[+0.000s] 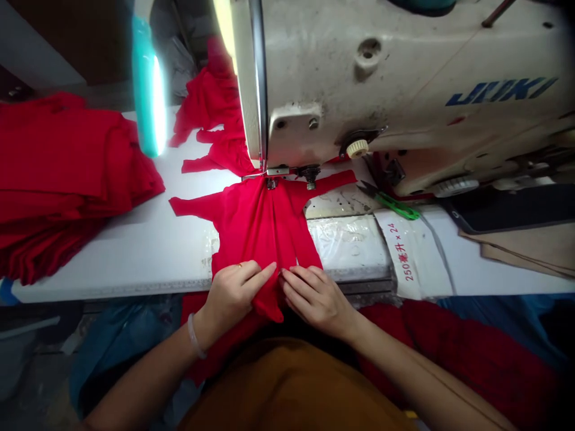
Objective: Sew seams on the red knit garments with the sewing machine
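In the head view, the left hand (236,290) and right hand (314,296) pinch the near end of the red piece (249,221), which runs ahead under the sewing machine (323,78), seemingly part-worked. Whether the red stack (58,161) leftward or rumpled cloth (213,102) beyond is done, I cannot tell.

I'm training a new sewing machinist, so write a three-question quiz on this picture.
1. Which hand is nearer the green-handled thread snips?
2. True or false: the left hand touches the red fabric piece.
3. Which brand name is marked on the sewing machine? A) Singer B) JUKI C) Brother

Key: 1. The right hand. 2. True. 3. B.
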Motion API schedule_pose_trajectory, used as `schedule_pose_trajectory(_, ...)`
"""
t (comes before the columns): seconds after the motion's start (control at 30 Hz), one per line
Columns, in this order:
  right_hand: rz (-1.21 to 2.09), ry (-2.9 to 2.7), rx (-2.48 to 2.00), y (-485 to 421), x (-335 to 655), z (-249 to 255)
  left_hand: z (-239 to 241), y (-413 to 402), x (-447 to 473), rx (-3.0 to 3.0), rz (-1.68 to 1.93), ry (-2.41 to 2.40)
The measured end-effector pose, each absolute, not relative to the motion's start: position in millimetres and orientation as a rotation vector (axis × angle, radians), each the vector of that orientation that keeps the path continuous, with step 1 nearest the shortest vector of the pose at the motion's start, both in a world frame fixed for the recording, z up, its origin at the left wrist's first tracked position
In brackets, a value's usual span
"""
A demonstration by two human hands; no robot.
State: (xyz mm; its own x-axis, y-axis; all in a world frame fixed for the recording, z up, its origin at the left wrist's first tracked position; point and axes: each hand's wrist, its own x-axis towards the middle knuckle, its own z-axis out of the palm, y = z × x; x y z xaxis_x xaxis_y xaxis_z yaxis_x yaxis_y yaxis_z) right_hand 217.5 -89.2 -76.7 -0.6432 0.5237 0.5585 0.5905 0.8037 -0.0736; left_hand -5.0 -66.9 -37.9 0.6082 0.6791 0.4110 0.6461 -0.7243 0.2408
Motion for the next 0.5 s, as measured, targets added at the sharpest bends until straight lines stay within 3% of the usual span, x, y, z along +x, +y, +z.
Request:
schedule_pose_trajectory(0.33,-0.122,-2.414,-0.837,-83,222,-72,-42,-64,-2,2.788,0.584,1.203)
schedule_pose_trajectory(0.5,-0.132,-2.441,-0.836,-65,229,-63,-34,-55,4,2.843,0.257,1.261)
